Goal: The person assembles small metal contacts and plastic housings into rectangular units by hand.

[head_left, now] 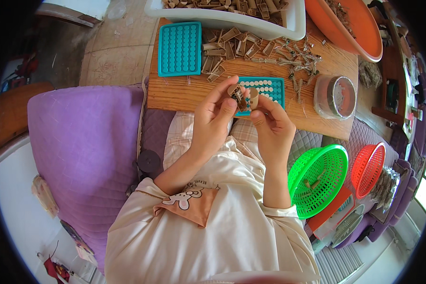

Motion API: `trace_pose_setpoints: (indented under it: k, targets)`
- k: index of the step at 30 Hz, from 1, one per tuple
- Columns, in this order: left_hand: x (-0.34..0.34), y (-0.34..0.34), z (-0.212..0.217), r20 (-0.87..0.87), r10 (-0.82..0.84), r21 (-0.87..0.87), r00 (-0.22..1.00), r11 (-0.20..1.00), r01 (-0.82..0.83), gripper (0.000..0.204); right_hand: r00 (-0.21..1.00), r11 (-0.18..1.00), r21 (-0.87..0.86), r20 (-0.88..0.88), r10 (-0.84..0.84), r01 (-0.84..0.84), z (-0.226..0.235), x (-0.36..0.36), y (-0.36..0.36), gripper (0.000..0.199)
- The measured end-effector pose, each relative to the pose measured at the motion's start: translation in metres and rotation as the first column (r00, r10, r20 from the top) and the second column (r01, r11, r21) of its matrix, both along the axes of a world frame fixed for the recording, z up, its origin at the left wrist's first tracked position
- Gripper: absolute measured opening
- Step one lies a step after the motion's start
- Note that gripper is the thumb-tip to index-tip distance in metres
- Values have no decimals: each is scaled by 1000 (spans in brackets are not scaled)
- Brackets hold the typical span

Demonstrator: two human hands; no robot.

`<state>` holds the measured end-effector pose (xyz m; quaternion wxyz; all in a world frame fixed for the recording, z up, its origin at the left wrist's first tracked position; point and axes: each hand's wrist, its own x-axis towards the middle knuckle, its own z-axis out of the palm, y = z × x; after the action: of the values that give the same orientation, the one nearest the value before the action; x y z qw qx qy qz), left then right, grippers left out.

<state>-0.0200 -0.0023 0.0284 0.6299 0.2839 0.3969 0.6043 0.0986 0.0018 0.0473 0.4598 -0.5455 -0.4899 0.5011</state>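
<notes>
A small tan tube (252,98) is being held up in front of the person's chest, just above the near edge of the wooden board (175,92), likely raised so close for the sake of fine fingerwork. The right hand (272,125) is closing narrowly around the tube, pinching it between thumb and fingertips with its open end turned toward the other hand, which suggests it is being kept steady as a receiver. The left hand (215,116) is pinching a dark, twiggy bundle (237,94) at the tube's mouth, its fingers drawn tight on it, touching or nearly touching the tube; whether the bundle is already partly inside cannot be told. Directly behind the hands a teal moulded tray (270,90) is lying on the board, some of its round cells showing pale tops, placed where a short reach would meet it. A second teal tray (180,48), its cells looking empty, is sitting farther left. Between and beyond them loose tan tubes (227,45) and dried brown stalks (300,61) are spreading across the board, within easy reach. A clear round container (336,96) is standing at the board's right end. To the person's right, a green basket (319,177) and a red basket (369,168) are resting tilted on the purple cushioning. Farthest off, a white bin (296,19) heaped with tubes and an orange basin (359,26) are sitting at the far side.
</notes>
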Motion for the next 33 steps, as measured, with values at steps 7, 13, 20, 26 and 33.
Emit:
trace_pose_setpoints:
  k: [7,13,20,26,33]
  targets:
    - [4,-3,4,-112,-36,57,993,997,43,32,978,984,180,205,-36,-2,-2,-4,-2,25]
    - [7,-4,5,-157,-45,59,987,997,55,31,961,971,236,272,-40,-26,0,-2,-2,24]
    - [11,-5,6,-77,-38,34,996,999,41,30,990,987,147,118,-76,58,1,-2,-8,22]
    - [10,-7,2,-116,-79,72,990,993,88,30,986,989,141,154,-64,42,6,1,-9,22]
    - [10,-8,7,-136,-101,40,986,993,107,38,985,994,82,151,-86,75,14,4,-12,22]
